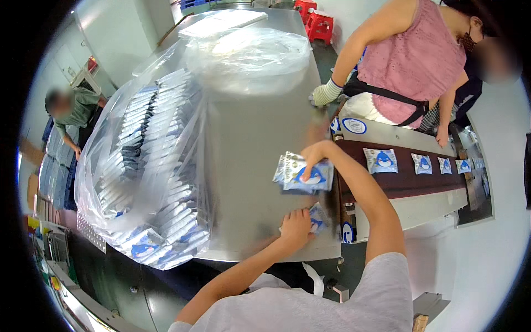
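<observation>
A small stack of white-and-blue packets (323, 176) with a cartoon whale print is in my right hand (317, 153), at the metal table's right side by the conveyor's end. My thumb lies across the top packet, and the other fingers are hidden. Nearer to me, my left hand (297, 227) has its fingers curled over another packet (318, 217) low on the table. To the left, a large clear plastic bag (204, 160) holds long rows of the same packets (145, 133) standing on edge.
The metal table (249, 127) runs away from me, with more clear bags (254, 52) at its far part. On the right, a dark conveyor belt (406, 185) carries several spaced packets (381, 160). A person in pink stands beyond it, another at far left. Red stools (319, 26) stand behind.
</observation>
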